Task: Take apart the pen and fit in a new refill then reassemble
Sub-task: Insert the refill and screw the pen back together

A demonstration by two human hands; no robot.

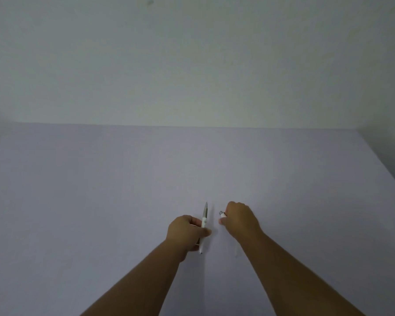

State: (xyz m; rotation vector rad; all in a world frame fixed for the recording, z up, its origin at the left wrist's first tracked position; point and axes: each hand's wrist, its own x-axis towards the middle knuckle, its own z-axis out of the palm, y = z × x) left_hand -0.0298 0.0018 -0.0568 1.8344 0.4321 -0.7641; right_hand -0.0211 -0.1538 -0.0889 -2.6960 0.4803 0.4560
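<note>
My left hand (187, 231) grips a white pen (204, 218) around its middle. The pen stands nearly upright in the view, its silver tip pointing away from me and its rear end sticking out below my fist. My right hand (241, 218) is closed around a small white piece with a grey end (222, 213), which peeks out on the thumb side. A thin pale stick (237, 250), possibly a refill, lies on the table just under my right wrist, mostly hidden. The two hands are a short gap apart.
A plain pale lilac table (100, 201) fills the lower half of the view. Its far edge meets a bare off-white wall (192, 65). The table's right edge runs diagonally at the far right.
</note>
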